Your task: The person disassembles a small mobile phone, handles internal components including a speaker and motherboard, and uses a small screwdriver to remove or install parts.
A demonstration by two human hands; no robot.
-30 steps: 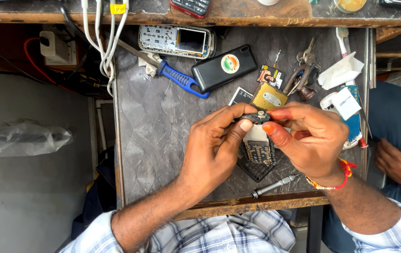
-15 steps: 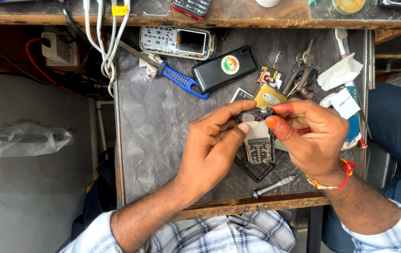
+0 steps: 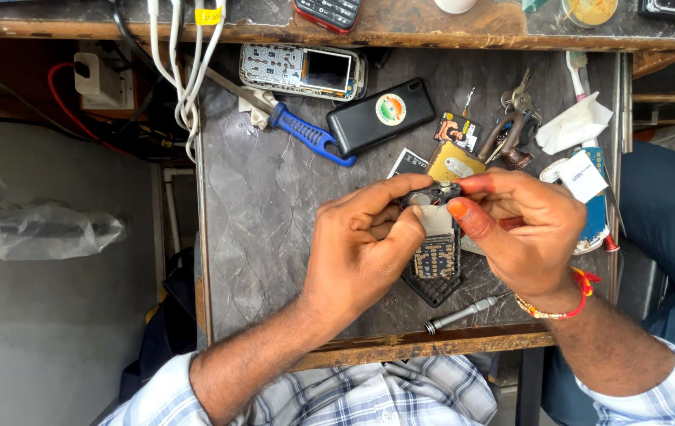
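At centre frame I see my left hand and right hand, fingers of both pinching 1 opened phone; a screwdriver lies below

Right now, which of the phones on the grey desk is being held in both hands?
The opened keypad phone, pinched between left hand and right hand; the black phone with a round sticker and the stripped silver phone lie untouched.

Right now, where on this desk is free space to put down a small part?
The bare patch is the desk's left half, bordered by the white cables, the blue-handled tool and the left hand. The right side is crowded: keys, tissue, black phone, cards.
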